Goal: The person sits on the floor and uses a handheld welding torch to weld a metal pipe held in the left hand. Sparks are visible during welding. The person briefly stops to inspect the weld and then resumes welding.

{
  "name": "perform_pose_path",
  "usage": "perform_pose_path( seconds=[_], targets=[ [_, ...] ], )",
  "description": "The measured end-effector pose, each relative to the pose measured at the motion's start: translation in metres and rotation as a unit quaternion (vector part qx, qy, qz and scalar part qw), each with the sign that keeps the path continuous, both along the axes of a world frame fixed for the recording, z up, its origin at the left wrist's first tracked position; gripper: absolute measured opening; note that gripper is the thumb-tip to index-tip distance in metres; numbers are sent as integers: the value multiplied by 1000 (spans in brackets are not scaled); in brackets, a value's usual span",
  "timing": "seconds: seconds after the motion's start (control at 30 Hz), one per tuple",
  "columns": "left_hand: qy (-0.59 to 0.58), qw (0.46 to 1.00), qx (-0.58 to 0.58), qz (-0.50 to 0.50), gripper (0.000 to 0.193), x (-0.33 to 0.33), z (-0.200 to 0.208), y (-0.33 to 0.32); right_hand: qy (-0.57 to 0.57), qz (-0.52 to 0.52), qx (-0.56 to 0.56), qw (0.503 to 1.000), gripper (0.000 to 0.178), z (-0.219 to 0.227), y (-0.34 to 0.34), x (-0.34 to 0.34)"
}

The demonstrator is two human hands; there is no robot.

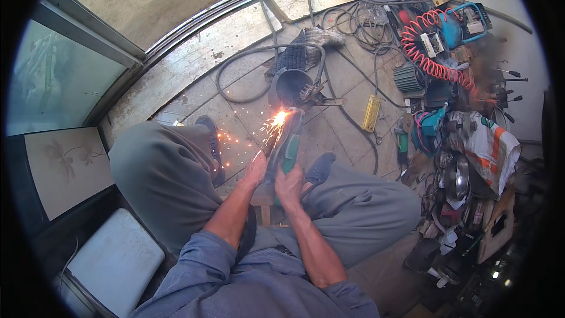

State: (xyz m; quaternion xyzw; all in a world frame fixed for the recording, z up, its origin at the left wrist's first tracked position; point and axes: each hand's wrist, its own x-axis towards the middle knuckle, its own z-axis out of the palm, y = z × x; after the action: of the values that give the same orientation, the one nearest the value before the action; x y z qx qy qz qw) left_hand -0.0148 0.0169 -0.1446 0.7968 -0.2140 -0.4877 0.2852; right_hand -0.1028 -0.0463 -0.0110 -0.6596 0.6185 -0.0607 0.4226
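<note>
My right hand (289,182) is wrapped round the rear of a green angle grinder (291,152), which points away from me. Bright sparks (279,121) fly leftward and down from its far end, beside the rim of a dark, round, hollow metal piece (289,84). Close by the grinder's left side, my left hand (256,169) is closed; a dark, narrow shape lies between the two hands, and what the fingers hold is unclear. Glare hides the grinder's disc and the exact spot it touches. A dark ribbed piece (289,58) adjoins the hollow metal on its far side.
Cables (235,99) loop over the tiled floor. A yellow power strip (371,113) lies to the right, near another green grinder (402,141). Beyond are a red coiled hose (421,53), a white sack (491,150) and cluttered tools. A glass door panel (65,70) stands at left.
</note>
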Motion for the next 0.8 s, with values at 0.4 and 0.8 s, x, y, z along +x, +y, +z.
perform_pose_path(
  seconds=[0.4, 0.8],
  targets=[
    [17, 1000, 13, 14, 36, 5, 10, -2, -43, 3, -4, 999, 37, -1, 2, 1],
    [-155, 973, -143, -92, 42, -13, -31, -1, -53, -3, 12, 999, 29, 9, 1, 4]
  ],
)
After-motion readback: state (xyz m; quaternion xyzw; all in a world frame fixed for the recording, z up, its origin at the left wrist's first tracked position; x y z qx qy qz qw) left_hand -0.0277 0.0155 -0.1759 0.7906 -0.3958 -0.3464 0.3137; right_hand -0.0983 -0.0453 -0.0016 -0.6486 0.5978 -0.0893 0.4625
